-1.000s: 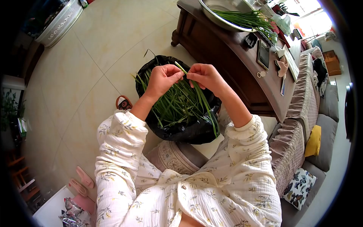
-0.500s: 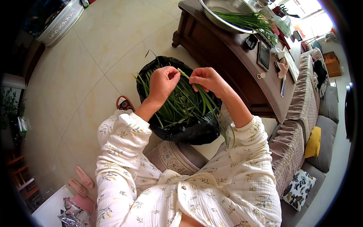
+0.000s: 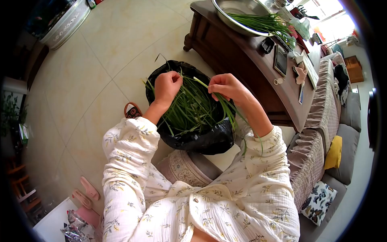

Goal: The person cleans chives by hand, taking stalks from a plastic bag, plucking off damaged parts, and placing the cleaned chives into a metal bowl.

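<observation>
A black plastic bag (image 3: 197,142) full of long green stalks (image 3: 191,107) stands open on the floor between my knees. Over its right side my right hand (image 3: 228,88) pinches a green stalk (image 3: 201,82); the pale end points up and left, and the leaves hang down past my wrist. My left hand (image 3: 167,86) is above the bag's left side, its fingers pressed together; a thin bit shows at the fingertips, too small to name. The two hands are apart.
A dark wooden table (image 3: 246,58) at the upper right bears a metal basin (image 3: 236,24) with green stalks, a phone (image 3: 281,60) and small items. A sofa (image 3: 348,149) stands at the right. Pink slippers (image 3: 89,188) lie at the lower left.
My hands have moved apart, the left one going left and the right one going right with the stalk. The stalk's leaves have swung right, out over the bag's edge.
</observation>
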